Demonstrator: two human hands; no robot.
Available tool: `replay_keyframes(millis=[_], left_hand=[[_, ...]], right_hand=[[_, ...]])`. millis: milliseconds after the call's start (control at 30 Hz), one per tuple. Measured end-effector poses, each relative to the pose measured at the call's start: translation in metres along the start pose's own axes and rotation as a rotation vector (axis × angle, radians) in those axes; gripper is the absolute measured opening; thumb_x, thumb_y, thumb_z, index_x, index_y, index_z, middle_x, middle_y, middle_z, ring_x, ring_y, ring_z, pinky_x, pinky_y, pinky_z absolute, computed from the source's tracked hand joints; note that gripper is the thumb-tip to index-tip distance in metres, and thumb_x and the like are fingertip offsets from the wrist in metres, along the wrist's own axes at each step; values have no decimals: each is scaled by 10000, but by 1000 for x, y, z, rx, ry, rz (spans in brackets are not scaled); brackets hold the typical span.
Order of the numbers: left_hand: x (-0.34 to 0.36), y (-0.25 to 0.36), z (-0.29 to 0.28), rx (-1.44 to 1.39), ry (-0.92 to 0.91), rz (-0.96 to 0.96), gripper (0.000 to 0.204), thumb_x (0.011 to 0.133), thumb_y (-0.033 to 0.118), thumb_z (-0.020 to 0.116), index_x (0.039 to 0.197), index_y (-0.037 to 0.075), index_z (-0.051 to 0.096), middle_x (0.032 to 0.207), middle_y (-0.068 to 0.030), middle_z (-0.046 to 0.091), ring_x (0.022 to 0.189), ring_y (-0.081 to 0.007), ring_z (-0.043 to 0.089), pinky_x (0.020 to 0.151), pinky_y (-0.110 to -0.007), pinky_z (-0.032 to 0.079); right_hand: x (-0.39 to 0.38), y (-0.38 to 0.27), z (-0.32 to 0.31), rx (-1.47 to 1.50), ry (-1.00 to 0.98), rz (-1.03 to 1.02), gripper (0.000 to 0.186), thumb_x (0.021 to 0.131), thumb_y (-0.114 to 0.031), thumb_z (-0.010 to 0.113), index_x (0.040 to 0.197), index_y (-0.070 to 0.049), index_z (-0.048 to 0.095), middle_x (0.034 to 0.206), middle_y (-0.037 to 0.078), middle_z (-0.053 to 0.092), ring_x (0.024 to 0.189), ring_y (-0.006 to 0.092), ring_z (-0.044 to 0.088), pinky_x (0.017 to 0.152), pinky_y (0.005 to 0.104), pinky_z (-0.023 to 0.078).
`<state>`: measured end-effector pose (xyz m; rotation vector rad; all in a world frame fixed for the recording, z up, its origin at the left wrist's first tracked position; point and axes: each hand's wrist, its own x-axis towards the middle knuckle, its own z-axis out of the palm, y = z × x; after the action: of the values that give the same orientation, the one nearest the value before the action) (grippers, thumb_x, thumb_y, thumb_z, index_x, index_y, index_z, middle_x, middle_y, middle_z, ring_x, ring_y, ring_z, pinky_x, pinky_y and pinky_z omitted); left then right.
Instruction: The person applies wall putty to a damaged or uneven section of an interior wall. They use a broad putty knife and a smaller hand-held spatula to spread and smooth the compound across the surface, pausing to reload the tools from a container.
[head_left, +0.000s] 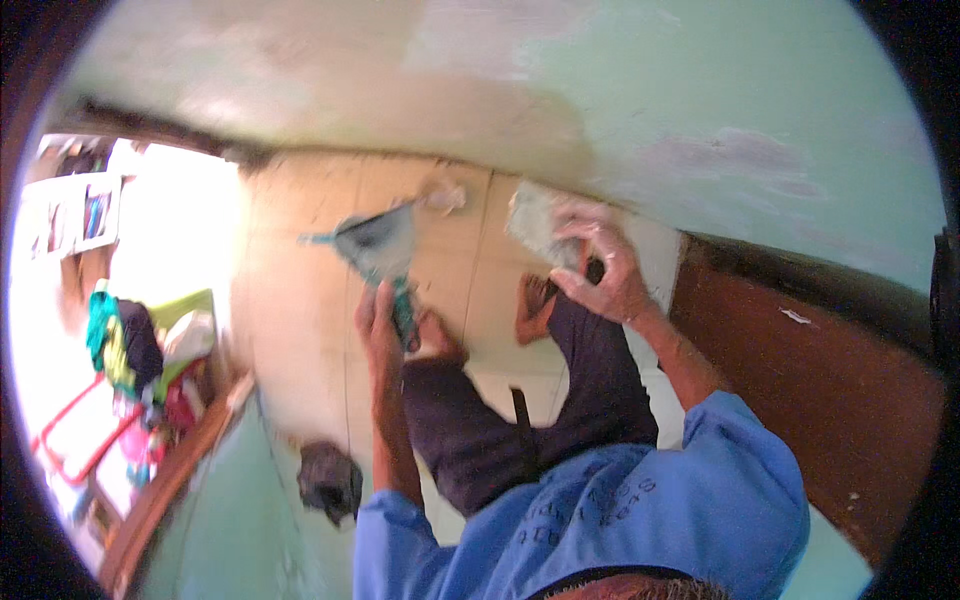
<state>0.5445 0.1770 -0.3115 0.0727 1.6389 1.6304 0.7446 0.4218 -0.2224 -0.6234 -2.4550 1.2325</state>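
Note:
My left hand point(379, 325) is closed round the teal handle of a wide putty knife point(378, 248), whose grey blade flares out away from me. Its blade is somewhat blurred. To the right, my right hand point(605, 262) grips a flat, pale, rectangular scraper point(532, 214) that looks coated with whitish putty. Orange and black parts show beneath my fingers, and white smears mark the fingers themselves. Both tools are held apart, above the tiled floor and near the foot of the wall point(640, 100).
Crumpled clear plastic point(442, 194) lies on the floor by the wall. A dark bag point(330, 482) sits at lower left. Along the right side extends a brown panel point(800, 390). At left, a bright doorway shows clothes point(128, 340) and a red-framed chair point(75, 425).

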Motion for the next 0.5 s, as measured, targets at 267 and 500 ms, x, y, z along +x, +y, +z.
replay_keyframes(millis=[267, 500], left_hand=[[85, -89, 36, 133, -206, 184, 317, 1008, 279, 471, 958, -6, 602, 682, -91, 624, 429, -91, 495, 340, -235, 359], [106, -136, 46, 61, -261, 200, 305, 992, 288, 499, 1059, -6, 549, 784, -106, 639, 567, -146, 590, 442, -247, 459]], right_hand=[[-51, 188, 89, 1552, -49, 629, 782, 877, -491, 639, 1446, -34, 361, 1425, 207, 455, 1286, 358, 485, 1049, 471, 413], [-72, 233, 77, 1636, -188, 351, 876, 869, -538, 605, 1500, -39, 257, 1468, 237, 393, 1311, 383, 457, 981, 505, 476]])
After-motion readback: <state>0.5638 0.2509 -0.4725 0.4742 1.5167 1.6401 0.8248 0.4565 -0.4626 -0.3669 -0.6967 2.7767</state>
